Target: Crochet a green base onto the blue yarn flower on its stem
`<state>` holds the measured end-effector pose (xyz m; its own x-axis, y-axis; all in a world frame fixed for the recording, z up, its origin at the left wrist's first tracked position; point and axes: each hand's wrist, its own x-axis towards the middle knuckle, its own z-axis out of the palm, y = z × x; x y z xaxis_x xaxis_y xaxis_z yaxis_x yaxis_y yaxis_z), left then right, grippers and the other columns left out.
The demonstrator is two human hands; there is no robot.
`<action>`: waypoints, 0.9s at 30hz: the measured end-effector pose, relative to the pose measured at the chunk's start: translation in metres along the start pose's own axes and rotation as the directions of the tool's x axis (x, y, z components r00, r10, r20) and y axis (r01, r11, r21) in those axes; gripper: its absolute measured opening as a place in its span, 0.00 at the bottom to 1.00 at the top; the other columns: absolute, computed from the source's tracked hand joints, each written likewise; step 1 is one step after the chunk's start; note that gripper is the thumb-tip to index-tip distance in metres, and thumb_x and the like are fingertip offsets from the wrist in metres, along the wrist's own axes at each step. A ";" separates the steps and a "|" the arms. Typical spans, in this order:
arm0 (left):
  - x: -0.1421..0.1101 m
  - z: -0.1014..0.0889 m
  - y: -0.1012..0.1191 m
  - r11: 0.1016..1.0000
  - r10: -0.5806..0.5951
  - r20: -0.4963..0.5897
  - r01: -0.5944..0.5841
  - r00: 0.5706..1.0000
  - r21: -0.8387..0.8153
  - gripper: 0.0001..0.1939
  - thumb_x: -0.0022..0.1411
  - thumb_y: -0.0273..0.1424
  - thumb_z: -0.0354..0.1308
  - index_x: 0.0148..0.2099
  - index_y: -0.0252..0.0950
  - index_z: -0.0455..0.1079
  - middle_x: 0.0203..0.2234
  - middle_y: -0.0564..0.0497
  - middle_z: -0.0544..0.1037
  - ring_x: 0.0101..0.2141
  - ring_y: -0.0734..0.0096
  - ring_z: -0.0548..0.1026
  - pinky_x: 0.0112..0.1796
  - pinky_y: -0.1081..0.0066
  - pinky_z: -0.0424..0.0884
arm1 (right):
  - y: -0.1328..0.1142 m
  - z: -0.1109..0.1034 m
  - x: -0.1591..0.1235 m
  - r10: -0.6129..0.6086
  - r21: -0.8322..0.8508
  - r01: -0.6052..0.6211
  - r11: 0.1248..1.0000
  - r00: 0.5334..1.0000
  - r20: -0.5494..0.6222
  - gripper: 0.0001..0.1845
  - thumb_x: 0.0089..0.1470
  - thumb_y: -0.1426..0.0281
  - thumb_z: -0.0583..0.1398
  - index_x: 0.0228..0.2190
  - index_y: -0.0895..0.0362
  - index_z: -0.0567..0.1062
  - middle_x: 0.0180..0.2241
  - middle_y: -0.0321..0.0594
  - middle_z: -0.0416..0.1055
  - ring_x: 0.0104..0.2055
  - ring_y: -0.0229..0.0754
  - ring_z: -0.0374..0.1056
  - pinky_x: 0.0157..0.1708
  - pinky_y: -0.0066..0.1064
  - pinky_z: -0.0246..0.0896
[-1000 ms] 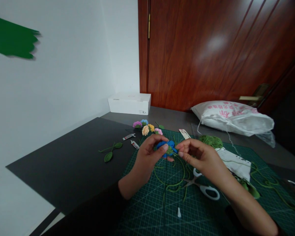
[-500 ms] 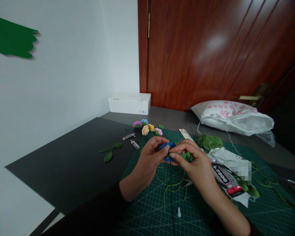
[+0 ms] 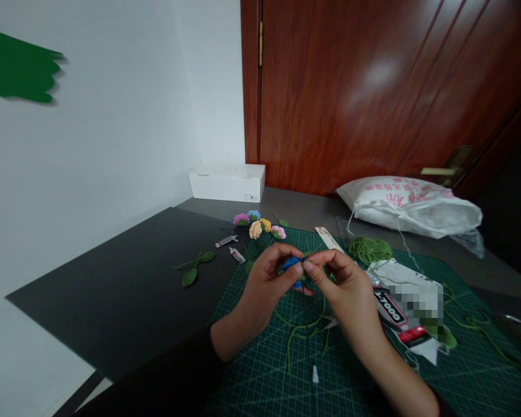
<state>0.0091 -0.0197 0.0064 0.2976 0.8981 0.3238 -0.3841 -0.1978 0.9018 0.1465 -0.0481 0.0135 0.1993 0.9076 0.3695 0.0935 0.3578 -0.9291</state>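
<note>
Over the middle of the green cutting mat (image 3: 260, 359), a blue crocheted flower (image 3: 292, 264) with some green at its centre is held up, partly hidden by fingers. My left hand (image 3: 274, 277) is closed around it, thumb on the near face. From the other side my right hand (image 3: 339, 277) pinches at the flower's edge, its thumb and index fingertips meeting close to the left thumb. Green yarn (image 3: 297, 333) trails in a loop on the mat below both hands. Scissor blades (image 3: 329, 322) show partly under my right wrist.
Several finished crocheted flowers (image 3: 255, 230) lie at the back. Two small glue tubes (image 3: 237, 255) and green leaves (image 3: 190, 278) are to the left. A yarn bundle (image 3: 370, 249), glue packaging (image 3: 391, 307) and a white sack (image 3: 408, 205) occupy the right. A white nozzle cap (image 3: 315, 374) lies in front.
My hands have drawn closer together, and the right fingertips now press on the flower's edge near my left thumb. The flower has turned slightly.
</note>
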 end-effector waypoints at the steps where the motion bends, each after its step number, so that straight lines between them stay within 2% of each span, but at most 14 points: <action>1: 0.000 0.000 0.000 1.000 0.007 -0.001 -0.007 1.000 0.008 0.08 0.59 0.30 0.65 0.41 0.35 0.71 0.36 0.50 0.71 0.38 0.69 0.73 0.30 0.75 0.79 | 0.000 0.000 0.001 0.008 0.025 -0.008 1.000 1.000 0.002 0.12 0.51 0.61 0.68 0.33 0.54 0.74 0.29 0.37 0.70 0.32 0.41 0.69 0.25 0.29 0.73; 4: 0.000 0.000 0.001 1.000 0.006 0.004 -0.006 1.000 0.008 0.08 0.59 0.30 0.65 0.40 0.35 0.71 0.36 0.50 0.70 0.38 0.69 0.72 0.30 0.73 0.80 | 0.000 -0.002 0.003 0.032 0.098 -0.034 0.995 0.999 0.028 0.16 0.49 0.61 0.69 0.37 0.53 0.72 0.28 0.35 0.71 0.30 0.40 0.69 0.25 0.29 0.72; 7: 0.001 0.000 0.001 1.000 0.001 -0.001 -0.001 1.000 0.000 0.09 0.59 0.31 0.65 0.41 0.36 0.71 0.37 0.50 0.70 0.38 0.68 0.72 0.29 0.69 0.81 | 0.002 -0.003 0.005 0.044 0.101 -0.047 0.994 0.998 0.035 0.18 0.49 0.60 0.69 0.39 0.53 0.72 0.28 0.34 0.72 0.29 0.40 0.69 0.25 0.30 0.72; 13: 0.002 -0.001 0.001 0.998 0.044 -0.021 -0.043 0.999 0.055 0.07 0.60 0.30 0.64 0.40 0.35 0.71 0.36 0.50 0.72 0.37 0.70 0.73 0.31 0.75 0.78 | 0.001 -0.005 0.004 -0.014 -0.001 0.014 1.000 0.999 0.043 0.15 0.55 0.62 0.65 0.41 0.53 0.70 0.29 0.36 0.73 0.31 0.41 0.69 0.30 0.32 0.70; 17: 0.001 -0.003 0.001 0.994 0.061 -0.014 -0.059 0.998 0.087 0.07 0.60 0.30 0.63 0.41 0.36 0.72 0.37 0.50 0.73 0.37 0.71 0.73 0.33 0.74 0.77 | -0.004 -0.007 0.003 -0.067 -0.108 0.074 0.991 0.995 0.069 0.13 0.57 0.63 0.63 0.42 0.53 0.69 0.31 0.36 0.72 0.34 0.43 0.70 0.34 0.34 0.69; 21: 0.001 -0.004 0.001 0.987 0.082 0.021 -0.084 0.996 0.139 0.06 0.62 0.30 0.62 0.42 0.36 0.73 0.39 0.49 0.74 0.39 0.68 0.73 0.35 0.72 0.76 | -0.009 -0.008 0.003 -0.125 -0.226 0.144 0.963 0.988 0.095 0.11 0.59 0.67 0.61 0.44 0.53 0.68 0.30 0.35 0.72 0.33 0.42 0.70 0.38 0.36 0.66; 27: 0.001 -0.006 0.005 0.969 0.134 0.065 -0.144 0.989 0.202 0.07 0.64 0.30 0.60 0.45 0.37 0.74 0.41 0.48 0.73 0.42 0.66 0.73 0.36 0.70 0.78 | -0.012 -0.009 0.003 -0.069 -0.229 0.092 0.969 0.992 0.105 0.13 0.57 0.67 0.63 0.42 0.54 0.66 0.28 0.35 0.75 0.32 0.43 0.72 0.38 0.37 0.64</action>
<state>0.0018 -0.0177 0.0092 0.2999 0.8360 0.4594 -0.2389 -0.4004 0.8846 0.1546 -0.0519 0.0261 0.0884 0.8988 0.4293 0.3327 0.3797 -0.8632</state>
